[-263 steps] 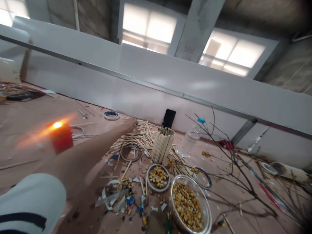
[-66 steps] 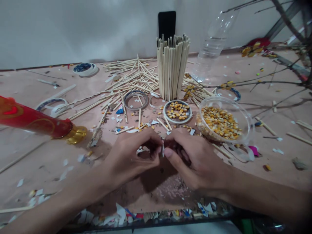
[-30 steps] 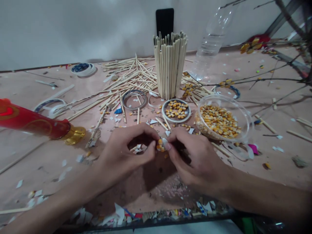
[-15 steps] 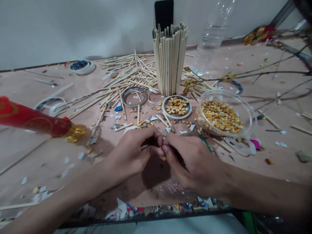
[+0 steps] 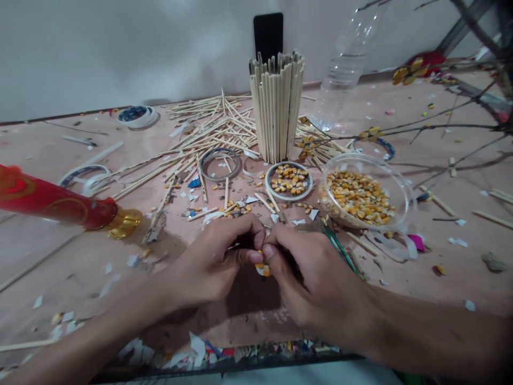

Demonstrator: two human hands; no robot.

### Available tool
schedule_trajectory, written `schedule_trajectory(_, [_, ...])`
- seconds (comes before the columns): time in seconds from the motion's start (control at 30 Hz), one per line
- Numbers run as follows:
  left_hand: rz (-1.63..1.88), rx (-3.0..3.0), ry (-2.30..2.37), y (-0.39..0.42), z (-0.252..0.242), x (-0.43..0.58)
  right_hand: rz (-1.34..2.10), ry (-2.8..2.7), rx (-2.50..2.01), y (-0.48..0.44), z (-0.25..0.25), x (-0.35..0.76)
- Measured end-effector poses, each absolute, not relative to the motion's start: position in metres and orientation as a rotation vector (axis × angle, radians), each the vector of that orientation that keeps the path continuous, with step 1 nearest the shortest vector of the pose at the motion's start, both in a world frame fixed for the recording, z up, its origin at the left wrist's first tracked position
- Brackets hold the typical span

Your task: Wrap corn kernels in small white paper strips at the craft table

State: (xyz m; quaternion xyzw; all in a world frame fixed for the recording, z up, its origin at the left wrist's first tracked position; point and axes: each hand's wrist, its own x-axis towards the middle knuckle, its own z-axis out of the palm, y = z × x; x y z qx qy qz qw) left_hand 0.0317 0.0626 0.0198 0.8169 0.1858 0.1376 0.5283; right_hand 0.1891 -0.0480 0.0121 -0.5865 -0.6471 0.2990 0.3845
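Observation:
My left hand (image 5: 216, 256) and my right hand (image 5: 308, 272) meet thumb to thumb just above the pink table (image 5: 60, 251). Between the pinched fingertips is a small cluster of corn kernels on a bit of white tape (image 5: 262, 267). Both hands are closed on it. Right behind them lie a tape ring filled with corn kernels (image 5: 289, 180) and a clear plastic bowl of corn kernels (image 5: 363, 195).
An upright bundle of wooden sticks (image 5: 276, 107) stands at centre, loose sticks (image 5: 200, 139) spread to its left. A red candle (image 5: 56, 200) lies on its side at the left. A plastic bottle (image 5: 344, 64), bare branches (image 5: 441, 125), tape rolls (image 5: 136, 115) and paper scraps (image 5: 200, 347) surround them.
Long ago my left arm reached toward the sticks beside the lit, upright candle; the candle now lies on its side. Since then both hands pinch the kernel cluster together, shifting slightly lower.

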Motion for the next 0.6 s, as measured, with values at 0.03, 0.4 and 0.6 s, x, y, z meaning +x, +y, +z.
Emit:
schedule_trajectory(0.03, [0.350, 1.973, 0.434, 0.0617, 0.0184, 0.0307, 0.771, -1.628, -1.502, -0.0476, 0.0129, 0.1891])
schedule_trajectory(0.4, [0.655, 2.154, 0.462, 0.0662, 0.0143, 0.0253, 0.714, -1.464, -1.483, -0.0445, 0.0181, 0.1972])
schedule_trajectory(0.6, [0.571, 2.415, 0.529, 0.0655, 0.0150, 0.0318, 0.805, -1.413, -1.475, -0.0433, 0.0114, 0.1972])
